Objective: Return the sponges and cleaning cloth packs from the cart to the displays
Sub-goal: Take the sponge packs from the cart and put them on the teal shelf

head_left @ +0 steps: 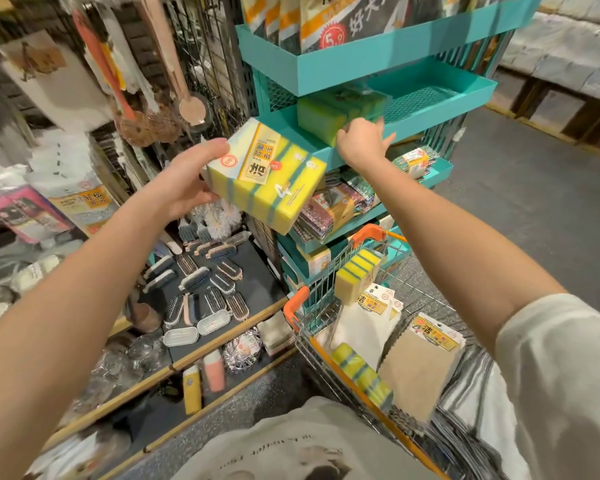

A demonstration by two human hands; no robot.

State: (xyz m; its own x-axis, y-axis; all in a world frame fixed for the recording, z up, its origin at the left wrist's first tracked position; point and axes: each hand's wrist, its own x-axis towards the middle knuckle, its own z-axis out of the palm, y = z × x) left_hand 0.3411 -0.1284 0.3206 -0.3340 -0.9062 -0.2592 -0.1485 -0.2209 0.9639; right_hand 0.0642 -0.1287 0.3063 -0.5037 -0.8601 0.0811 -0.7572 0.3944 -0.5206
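Observation:
My left hand (184, 178) grips a yellow-and-green sponge pack (267, 176) with a white label, held in the air just left of the teal display rack (440, 98). My right hand (362, 138) reaches into the rack's second tray and touches another yellow sponge pack (321, 114) lying there; its fingers are spread and only partly visible. Below, the orange-rimmed wire cart (297, 303) holds two more sponge packs (355, 277) (361, 374), a beige cloth pack (420, 365) and white cloth packs (371, 313).
The teal rack's top tray holds bagged goods (326, 26); lower trays hold scourer packs (340, 199). A low black shelf (236, 265) at the left carries scrub brushes (201, 282). Brushes and ladles hang on a wire grid (201, 57). Grey floor (520, 202) lies to the right.

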